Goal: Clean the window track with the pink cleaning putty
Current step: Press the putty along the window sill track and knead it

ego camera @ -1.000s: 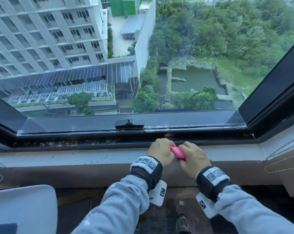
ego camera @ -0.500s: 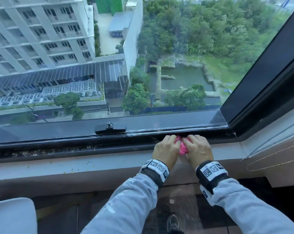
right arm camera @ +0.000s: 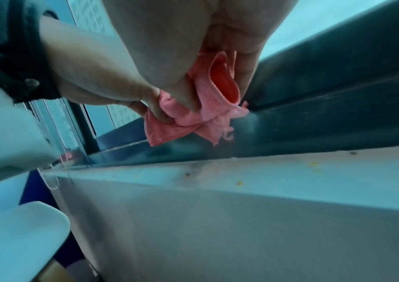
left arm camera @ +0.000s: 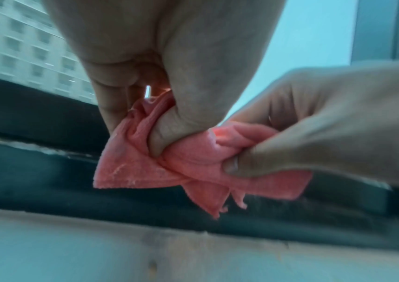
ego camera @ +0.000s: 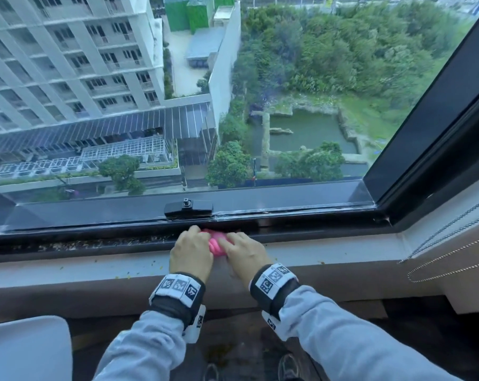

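The pink putty (ego camera: 217, 244) is a soft, crumpled wad with ragged, cloth-like edges. It is bunched between both hands at the near edge of the dark window track (ego camera: 95, 244). My left hand (ego camera: 190, 251) pinches its left part, thumb pressed into the folds (left arm camera: 135, 124). My right hand (ego camera: 245, 254) grips its right part, with the thumb in front and the fingers behind (right arm camera: 215, 89). In the left wrist view the putty (left arm camera: 145, 167) hangs just over the track. Whether it touches the track bottom is hidden.
Brown and yellow crumbs (ego camera: 68, 246) fill the track left of my hands. A black window latch (ego camera: 188, 208) sits on the frame just behind them. The pale sill (ego camera: 68, 273) carries a few specks. A bead chain (ego camera: 452, 254) hangs at the right, and a white seat (ego camera: 26, 347) is at the lower left.
Both hands have carried the putty forward from above the sill's front to the track below the latch. The wad now looks more spread and folded.
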